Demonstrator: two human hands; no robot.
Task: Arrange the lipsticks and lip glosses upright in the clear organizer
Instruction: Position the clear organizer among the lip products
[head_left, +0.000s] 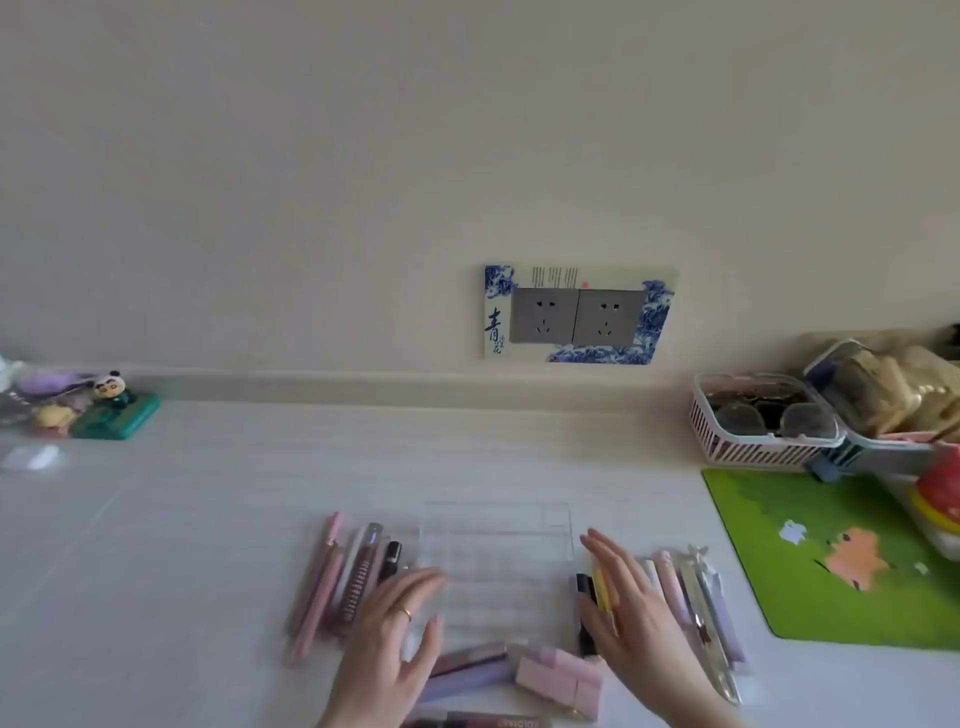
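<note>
Head view. The clear organizer (496, 551) stands on the counter (208, 519) between the hands, with nothing upright in it yet. Left hand (387, 639) and right hand (639, 613): grip apart, fingers straight, holding nothing.

All tubes lie flat:
- Left tubes (332, 577): about six, long axis near-to-far, nearest the left hand.
- Right tubes (696, 597): about seven, same axis, by the right hand.
- Front tubes (561, 675): about four, crosswise.

Blur makes the counts rough.
</note>
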